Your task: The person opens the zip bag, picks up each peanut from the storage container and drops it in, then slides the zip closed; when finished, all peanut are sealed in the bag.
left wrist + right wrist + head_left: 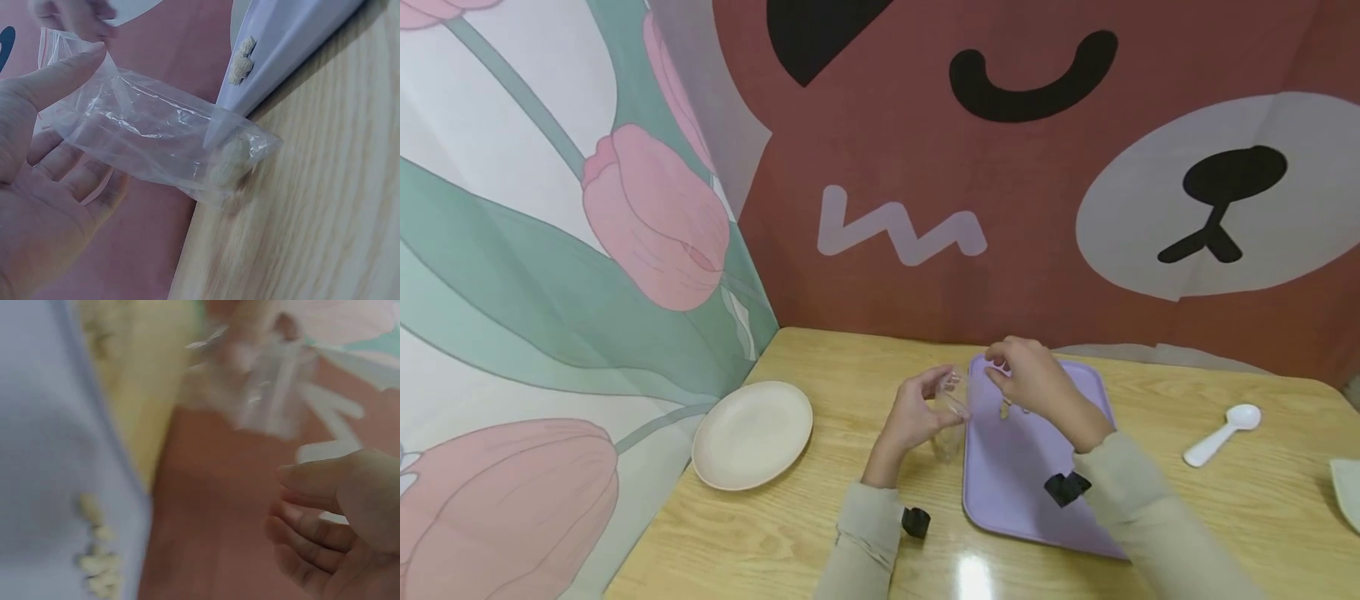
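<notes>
Bag (147,128) of clear plastic hangs from the left hand (917,408) near the lower middle of the head frame, gripped near its top between thumb and fingers, with a pale lump (231,159) showing through its lower end. Just to its right lies a purple tray (1022,492), and the right hand (1026,375) hovers over the tray's upper part, fingers bent and thumb close to them; the right wrist view shows no piece at the fingertips, but I cannot tell for certain that they hold nothing. Some small pale pieces (100,569) lie on the tray, at the lower left of that view. The step in hand looks like shifting these pieces between bag and tray; which way is not clear. The next move probably calls for the left hand to keep the bag's mouth spread and steady while the right fingertips pinch lightly, so nothing scatters. A plate (752,435) rests at the lower left of the head frame, a white spoon (1213,440) toward the lower right.
</notes>
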Demonstrator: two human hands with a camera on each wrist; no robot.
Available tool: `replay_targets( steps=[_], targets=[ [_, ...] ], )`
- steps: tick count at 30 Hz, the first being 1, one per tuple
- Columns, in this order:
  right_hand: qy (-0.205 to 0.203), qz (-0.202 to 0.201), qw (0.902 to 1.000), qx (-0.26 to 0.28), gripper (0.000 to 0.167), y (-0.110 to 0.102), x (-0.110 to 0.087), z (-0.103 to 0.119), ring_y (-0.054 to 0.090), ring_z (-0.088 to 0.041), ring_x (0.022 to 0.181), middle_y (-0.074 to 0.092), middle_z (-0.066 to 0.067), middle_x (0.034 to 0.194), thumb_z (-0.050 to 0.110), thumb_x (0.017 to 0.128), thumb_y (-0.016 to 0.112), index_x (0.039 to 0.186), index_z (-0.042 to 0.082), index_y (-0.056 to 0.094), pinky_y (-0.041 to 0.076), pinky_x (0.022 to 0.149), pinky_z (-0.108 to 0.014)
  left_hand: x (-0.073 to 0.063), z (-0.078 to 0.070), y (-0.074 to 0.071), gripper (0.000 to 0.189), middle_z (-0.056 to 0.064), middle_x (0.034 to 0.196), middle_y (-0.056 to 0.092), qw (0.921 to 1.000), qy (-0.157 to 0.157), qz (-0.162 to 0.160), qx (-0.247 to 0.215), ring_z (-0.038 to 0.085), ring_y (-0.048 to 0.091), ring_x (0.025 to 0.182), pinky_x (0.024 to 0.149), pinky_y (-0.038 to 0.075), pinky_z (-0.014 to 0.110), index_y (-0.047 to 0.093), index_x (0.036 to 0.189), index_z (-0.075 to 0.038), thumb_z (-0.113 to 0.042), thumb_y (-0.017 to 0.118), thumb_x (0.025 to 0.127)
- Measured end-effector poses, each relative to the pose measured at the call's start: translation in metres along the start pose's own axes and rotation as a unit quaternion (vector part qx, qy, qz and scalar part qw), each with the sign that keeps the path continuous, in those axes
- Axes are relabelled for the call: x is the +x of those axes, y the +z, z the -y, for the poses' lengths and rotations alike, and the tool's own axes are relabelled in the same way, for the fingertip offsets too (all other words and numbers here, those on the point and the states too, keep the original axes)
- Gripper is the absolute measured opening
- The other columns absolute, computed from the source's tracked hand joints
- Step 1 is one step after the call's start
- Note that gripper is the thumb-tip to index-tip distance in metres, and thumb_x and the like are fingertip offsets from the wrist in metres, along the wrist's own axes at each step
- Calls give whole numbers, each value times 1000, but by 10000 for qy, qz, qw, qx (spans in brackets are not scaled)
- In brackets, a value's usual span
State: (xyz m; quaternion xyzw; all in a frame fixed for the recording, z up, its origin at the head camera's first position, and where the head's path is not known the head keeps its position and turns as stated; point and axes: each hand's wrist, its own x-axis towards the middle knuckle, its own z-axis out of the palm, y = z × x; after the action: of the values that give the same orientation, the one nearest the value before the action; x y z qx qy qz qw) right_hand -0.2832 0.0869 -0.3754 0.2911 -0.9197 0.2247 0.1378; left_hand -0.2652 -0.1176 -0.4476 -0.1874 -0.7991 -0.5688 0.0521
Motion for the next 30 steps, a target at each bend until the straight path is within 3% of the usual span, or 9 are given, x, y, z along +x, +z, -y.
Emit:
replay_targets(
  steps=[9,11,20,25,30],
  targets=[
    [309,556,9980,-44,9,48,-14,-46,64,-24,70,67,-7,74,-2,77,75,83,-3,69,53,66,-44,-1,1,1,74,8,127,66,9999,-165,-22,-43,24,63,108,91,50,30,55,139,-1,-6,88,73],
    [401,631,9972,-25,10,55,-17,-50,64,-24,70,67,-7,74,-2,76,75,83,-3,68,53,65,-44,-2,-3,1,73,11,127,65,9998,-153,-52,-84,27,64,107,91,51,34,55,138,1,-3,87,73],
    [483,311,9979,-293,9,71,-21,-52,60,-23,65,63,-4,67,2,76,77,77,0,69,51,64,-45,0,2,0,72,8,126,66,9999,-114,-84,-38,19,63,110,92,49,31,56,138,-1,-6,88,73],
    [453,196,9980,-399,23,75,-23,-54,51,-23,57,52,1,56,-3,74,72,61,8,57,45,57,-43,0,2,-1,71,10,126,66,9998,-84,-102,-135,24,63,111,94,50,38,57,138,-2,-5,87,73],
    [449,195,9985,-238,24,77,-25,-55,51,-21,58,53,2,57,-5,74,71,61,9,57,45,58,-42,-1,2,-1,71,13,126,66,9996,-15,-112,-277,29,63,112,94,49,43,56,138,0,-2,86,73]
  ],
)
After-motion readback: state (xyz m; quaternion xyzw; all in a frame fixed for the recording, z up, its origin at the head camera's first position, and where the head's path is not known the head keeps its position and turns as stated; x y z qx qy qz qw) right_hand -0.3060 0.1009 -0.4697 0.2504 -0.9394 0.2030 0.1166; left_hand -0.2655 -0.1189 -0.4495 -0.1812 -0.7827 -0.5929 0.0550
